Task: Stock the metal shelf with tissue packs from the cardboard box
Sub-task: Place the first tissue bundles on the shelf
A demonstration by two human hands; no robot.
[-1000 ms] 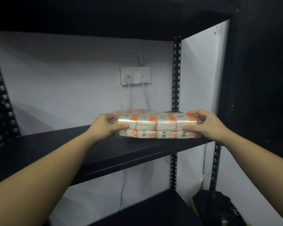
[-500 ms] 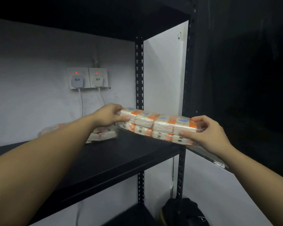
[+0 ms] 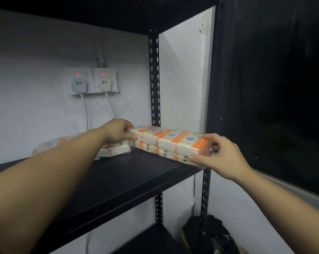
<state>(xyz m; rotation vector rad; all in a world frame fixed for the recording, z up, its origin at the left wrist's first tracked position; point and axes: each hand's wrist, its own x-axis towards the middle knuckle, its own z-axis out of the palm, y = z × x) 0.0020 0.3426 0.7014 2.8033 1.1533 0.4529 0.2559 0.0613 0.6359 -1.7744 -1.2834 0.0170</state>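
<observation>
A wrapped tissue pack [image 3: 170, 143] is gripped at each end by the left hand [image 3: 118, 130] and right hand [image 3: 220, 158], angled over the black metal shelf [image 3: 118, 180]; lowering flat beside the stocked pack [image 3: 114, 150] seems next.

Two white wall sockets [image 3: 92, 80] sit side by side on the pale wall [image 3: 35, 107]. Each has a small red light on. A plug is pushed into each one, and a white cord [image 3: 86, 110] hangs down from each plug. Low down in the corner, a dark bag [image 3: 206, 233] sits on the floor.
</observation>
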